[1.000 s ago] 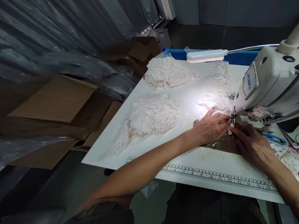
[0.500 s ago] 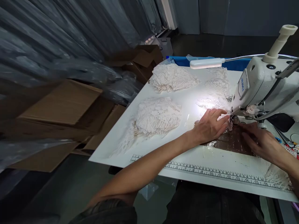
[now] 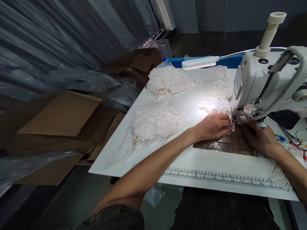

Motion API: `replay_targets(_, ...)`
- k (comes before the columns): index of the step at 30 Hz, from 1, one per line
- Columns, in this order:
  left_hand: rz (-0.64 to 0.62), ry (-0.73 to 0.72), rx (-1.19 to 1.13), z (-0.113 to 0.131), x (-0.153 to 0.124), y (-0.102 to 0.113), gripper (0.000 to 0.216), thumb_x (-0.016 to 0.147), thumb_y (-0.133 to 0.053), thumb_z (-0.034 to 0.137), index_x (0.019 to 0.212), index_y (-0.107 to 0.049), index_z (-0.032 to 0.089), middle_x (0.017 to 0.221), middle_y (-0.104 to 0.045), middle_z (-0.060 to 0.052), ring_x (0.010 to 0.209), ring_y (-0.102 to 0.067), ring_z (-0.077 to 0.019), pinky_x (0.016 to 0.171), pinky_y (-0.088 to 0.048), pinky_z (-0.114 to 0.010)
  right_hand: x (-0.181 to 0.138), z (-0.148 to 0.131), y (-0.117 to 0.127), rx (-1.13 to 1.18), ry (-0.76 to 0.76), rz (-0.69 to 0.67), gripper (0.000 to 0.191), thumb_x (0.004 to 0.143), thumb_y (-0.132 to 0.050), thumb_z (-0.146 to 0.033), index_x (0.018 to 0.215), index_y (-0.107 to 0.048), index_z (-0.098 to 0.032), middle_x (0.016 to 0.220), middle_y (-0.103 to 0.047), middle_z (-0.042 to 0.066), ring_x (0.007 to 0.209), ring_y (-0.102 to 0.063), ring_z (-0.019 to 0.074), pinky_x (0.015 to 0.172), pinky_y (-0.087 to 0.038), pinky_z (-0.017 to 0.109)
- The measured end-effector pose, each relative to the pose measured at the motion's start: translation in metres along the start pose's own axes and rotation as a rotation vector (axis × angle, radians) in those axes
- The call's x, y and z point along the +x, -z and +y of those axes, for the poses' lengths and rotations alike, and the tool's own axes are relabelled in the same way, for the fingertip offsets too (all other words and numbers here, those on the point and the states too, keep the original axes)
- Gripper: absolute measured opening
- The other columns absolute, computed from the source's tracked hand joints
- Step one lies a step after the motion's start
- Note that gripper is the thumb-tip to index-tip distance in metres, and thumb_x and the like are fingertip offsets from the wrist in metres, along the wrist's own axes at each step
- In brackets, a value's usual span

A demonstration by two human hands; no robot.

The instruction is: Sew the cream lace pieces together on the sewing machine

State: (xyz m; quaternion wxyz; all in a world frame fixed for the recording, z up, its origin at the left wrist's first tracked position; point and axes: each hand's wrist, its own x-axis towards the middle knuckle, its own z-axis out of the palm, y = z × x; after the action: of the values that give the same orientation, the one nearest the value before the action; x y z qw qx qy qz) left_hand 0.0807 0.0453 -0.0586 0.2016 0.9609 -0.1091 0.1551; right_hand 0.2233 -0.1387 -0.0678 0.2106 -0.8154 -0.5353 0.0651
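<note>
Lace strip (image 3: 217, 99): lay at 12 o'clock from your left hand, its near end under your fingers.
Left hand (image 3: 216, 126): you had it bunched, holding the strip's near edge.
Right hand (image 3: 260, 139): sat at 3 o'clock from your left, fingers curled; whether you gripped anything couldn't be told.
Brown patch (image 3: 224, 147): showed at 5 o'clock.
Sewing machine (image 3: 249, 76): stood at 1 o'clock.
Near lace pile (image 3: 157, 123): rested at 9 o'clock.
Far lace pile (image 3: 171, 81): rested past 10 o'clock.
</note>
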Motion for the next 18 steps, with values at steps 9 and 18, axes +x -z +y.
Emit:
replay_targets(9, 0.026, 0.018, 0.113, 0.0084, -0.0023, 0.0002, 0.018, 0.097, -0.052, 0.025, 0.092, -0.067, 0.017, 0.094, -0.071, -0.001, 0.082, -0.065, -0.0139, 0.07, -0.042, -0.031, -0.0016, 0.0015, -0.0006, 0.015, 0.039, 0.026, 0.03, 0.089, -0.043, -0.032, 0.104, -0.066, -0.02, 0.099, -0.069, 0.008, 0.081, -0.066, 0.0236, 0.065, -0.049, 0.033)
replay_targets(18, 0.096, -0.022, 0.275, 0.0082, -0.0019, -0.0087, 0.029, 0.101, -0.039, 0.022, 0.086, -0.063, 0.016, 0.088, -0.069, -0.002, 0.072, -0.059, -0.0125, 0.067, -0.039, -0.031, -0.0038, -0.0043, 0.0014, 0.045, 0.034, 0.076, 0.036, 0.09, -0.041, -0.04, 0.099, -0.068, -0.018, 0.094, -0.069, 0.009, 0.071, -0.066, 0.0226, 0.06, -0.047, 0.033)
